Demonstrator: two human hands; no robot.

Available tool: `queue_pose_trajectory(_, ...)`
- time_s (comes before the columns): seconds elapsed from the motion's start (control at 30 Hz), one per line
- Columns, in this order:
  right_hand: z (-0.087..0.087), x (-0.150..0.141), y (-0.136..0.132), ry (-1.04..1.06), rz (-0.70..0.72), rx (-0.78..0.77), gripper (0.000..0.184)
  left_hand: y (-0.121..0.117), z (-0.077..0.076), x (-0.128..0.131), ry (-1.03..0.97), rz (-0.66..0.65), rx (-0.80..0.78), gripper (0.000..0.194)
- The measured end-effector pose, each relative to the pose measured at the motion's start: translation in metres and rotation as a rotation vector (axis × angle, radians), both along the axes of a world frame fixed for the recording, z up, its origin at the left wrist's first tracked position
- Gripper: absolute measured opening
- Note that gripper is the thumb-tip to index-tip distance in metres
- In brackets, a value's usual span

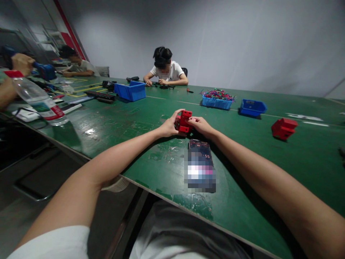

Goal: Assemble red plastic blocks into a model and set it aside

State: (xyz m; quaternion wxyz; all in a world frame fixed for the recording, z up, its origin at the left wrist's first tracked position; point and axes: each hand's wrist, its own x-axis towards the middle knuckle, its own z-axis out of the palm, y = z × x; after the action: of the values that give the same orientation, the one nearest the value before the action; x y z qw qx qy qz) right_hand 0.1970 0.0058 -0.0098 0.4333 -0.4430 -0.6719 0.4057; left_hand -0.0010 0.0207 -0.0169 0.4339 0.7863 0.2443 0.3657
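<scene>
A red block-shaped part (185, 121) with small holes and a stepped shape stands on the green table in front of me. My left hand (170, 124) is wrapped round its left side, thumb and fingers gripping it. At the block's right side, my right hand (200, 125) has its fingertips pinched together against the edge; whatever may be between them is too small to make out. Just nearer to me lies a phone (201, 162) with its screen lit, partly blurred out. A second red block (284, 128) of similar kind sits farther right, apart from both hands.
A blue bin (217, 103) full of colourful thin strands stands beyond my hands, beside another blue bin (252, 108). A larger blue bin (129, 91) is farther left. A plastic bottle (40, 99) tilts in view at the left. Co-workers sit across the green table (151, 162).
</scene>
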Motion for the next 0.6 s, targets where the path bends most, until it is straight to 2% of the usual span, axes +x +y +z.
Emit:
queue_pose_trajectory(0.13, -0.002, -0.001, 0.002, -0.001, -0.028, 0.014, 0.036, -0.001, 0.003, 0.0, -0.046, -0.032, -0.083, 0.129)
queue_pose_trajectory(0.17, -0.003, -0.001, 0.002, -0.002, -0.026, 0.016, 0.036, 0.0, 0.004, -0.001, -0.068, -0.014, -0.116, 0.123)
queue_pose_trajectory(0.27, -0.004, 0.001, 0.003, -0.008, -0.006, 0.013, 0.038, 0.005, 0.003, -0.003, -0.079, 0.09, -0.185, 0.09)
queue_pose_trajectory(0.33, -0.004, 0.001, 0.004, -0.008, 0.004, 0.01, 0.039, 0.009, 0.002, -0.005, -0.058, 0.093, -0.175, 0.077)
queue_pose_trajectory(0.47, -0.004, 0.002, 0.004, 0.002, 0.008, 0.014, 0.039, 0.011, 0.002, -0.006, -0.092, 0.049, -0.177, 0.068)
queue_pose_trajectory(0.6, -0.004, 0.002, 0.004, -0.005, 0.006, 0.015, 0.04, 0.008, 0.003, -0.004, -0.14, -0.009, -0.198, 0.074)
